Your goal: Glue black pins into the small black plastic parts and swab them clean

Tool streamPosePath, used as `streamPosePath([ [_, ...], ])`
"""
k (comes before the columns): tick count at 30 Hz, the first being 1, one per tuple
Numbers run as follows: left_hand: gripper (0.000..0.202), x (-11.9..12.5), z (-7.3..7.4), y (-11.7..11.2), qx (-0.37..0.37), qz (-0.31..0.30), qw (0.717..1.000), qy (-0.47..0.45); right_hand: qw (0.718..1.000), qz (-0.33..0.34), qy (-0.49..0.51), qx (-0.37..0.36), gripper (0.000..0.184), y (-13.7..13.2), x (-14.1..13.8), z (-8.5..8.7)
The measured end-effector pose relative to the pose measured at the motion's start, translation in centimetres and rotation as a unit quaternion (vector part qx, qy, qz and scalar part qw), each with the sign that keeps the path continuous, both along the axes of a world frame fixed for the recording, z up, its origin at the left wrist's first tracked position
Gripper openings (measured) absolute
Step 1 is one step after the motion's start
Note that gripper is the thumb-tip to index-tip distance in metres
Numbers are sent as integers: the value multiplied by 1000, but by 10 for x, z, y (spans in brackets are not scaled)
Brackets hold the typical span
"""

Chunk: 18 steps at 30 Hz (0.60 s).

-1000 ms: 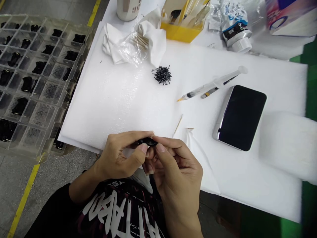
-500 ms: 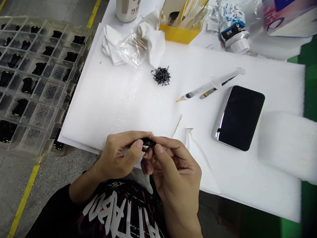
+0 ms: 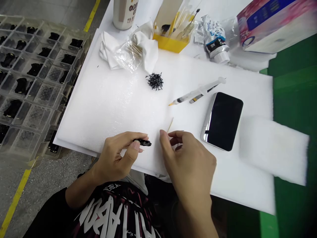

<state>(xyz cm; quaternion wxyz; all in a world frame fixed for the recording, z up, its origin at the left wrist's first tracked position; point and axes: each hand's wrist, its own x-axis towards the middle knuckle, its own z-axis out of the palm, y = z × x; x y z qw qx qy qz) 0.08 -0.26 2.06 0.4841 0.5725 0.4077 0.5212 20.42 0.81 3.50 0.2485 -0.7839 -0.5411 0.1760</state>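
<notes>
A small, dark, glossy black part (image 3: 144,142) is pinched between the thumb and fingers of my left hand (image 3: 119,155), its right end sticking out free. My right hand (image 3: 188,158) is apart from it, low over the white foam sheet. Its fingers are curled, with a gap between thumb and forefinger. Just beyond that gap lies a thin wooden stick (image 3: 170,124), its near end close to my fingertips. Whatever is under my right palm is hidden. Farther away sit a pile of tiny black pins (image 3: 155,81) and a syringe with an orange tip (image 3: 195,93).
A black-screened device (image 3: 224,120) lies right, beside a folded foam piece (image 3: 272,148). At the back are tissue (image 3: 150,49) with bagged sticks, a yellow box (image 3: 170,43), a tube (image 3: 215,43) and a bottle (image 3: 124,15). Compartment trays (image 3: 32,135) with black parts stand left.
My right hand has let go of the black part and moved right, towards the wooden stick. My left hand keeps hold of the part. The view has shifted slightly to the right.
</notes>
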Motion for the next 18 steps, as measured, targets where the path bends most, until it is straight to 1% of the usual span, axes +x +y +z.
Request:
streamPosePath([
  [2, 25, -1, -1, 0, 15, -9, 1000, 1, 1000, 7, -14, -11, 53, 4, -1, -2],
  [4, 29, -1, 0, -1, 14, -17, 1000, 13, 1000, 18, -9, -14, 49, 3, 0, 1],
  [7, 30, -1, 2, -1, 3, -17, 999, 31, 999, 33, 30, -3, 48, -10, 1, 14],
  [9, 28, 0, 4, -1, 10, -11, 999, 32, 996, 23, 83, 16, 45, -22, -2, 24],
  [10, 28, 0, 4, 0, 14, -9, 999, 32, 991, 8, 126, 33, 41, -28, -4, 29],
  [12, 28, 1, 4, 1, 17, -6, 999, 30, 969, -32, 234, 77, 33, -39, -9, 36],
  [14, 28, 2, 3, 1, 17, -6, 999, 26, 931, -67, 336, 129, 27, -48, -8, 39],
  [15, 28, 2, 3, 2, 18, -6, 1000, 24, 913, -66, 374, 145, 22, -52, -5, 39],
  [17, 28, 3, 4, 2, 19, -6, 1000, 22, 889, -11, 433, 150, 3, -59, 6, 37],
  [18, 27, 3, 4, 2, 20, -6, 1000, 22, 880, 30, 452, 142, 8, -62, 12, 35],
])
